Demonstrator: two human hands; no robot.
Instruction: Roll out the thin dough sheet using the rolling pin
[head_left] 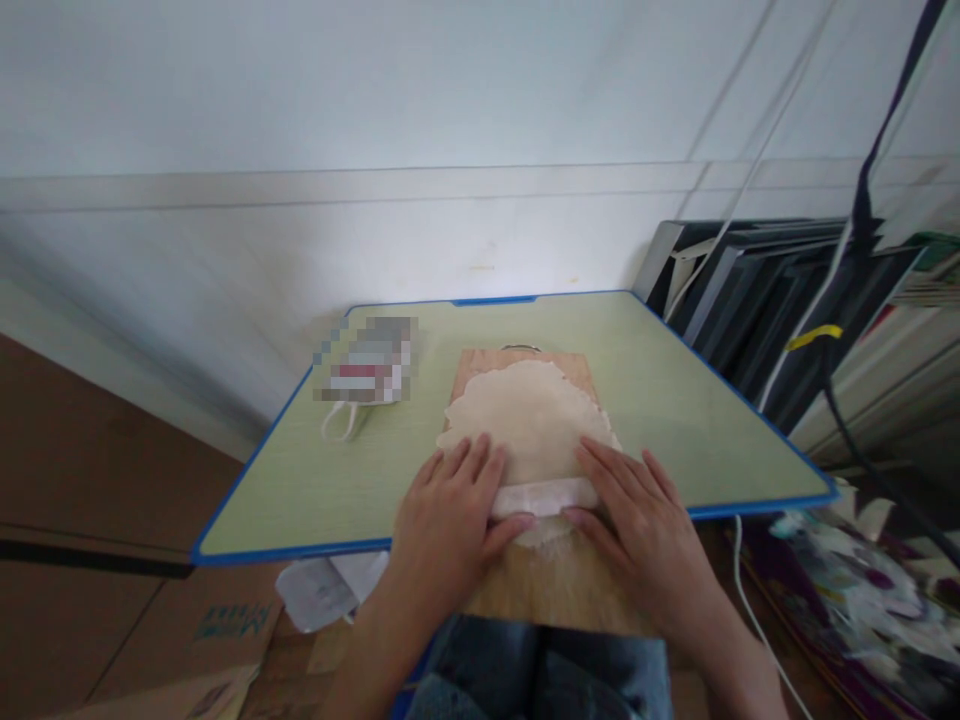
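Left hand (452, 502), right hand (639, 502) hold cylinder (546, 496) on ragged dough (529, 415).

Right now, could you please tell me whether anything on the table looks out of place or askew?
Two things: the wooden board juts past the near edge of the green table, so its end looks unsupported, and the ragged dough sheet seems to spread beyond the board's sides.

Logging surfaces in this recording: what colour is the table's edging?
The edging is blue, in the head view.
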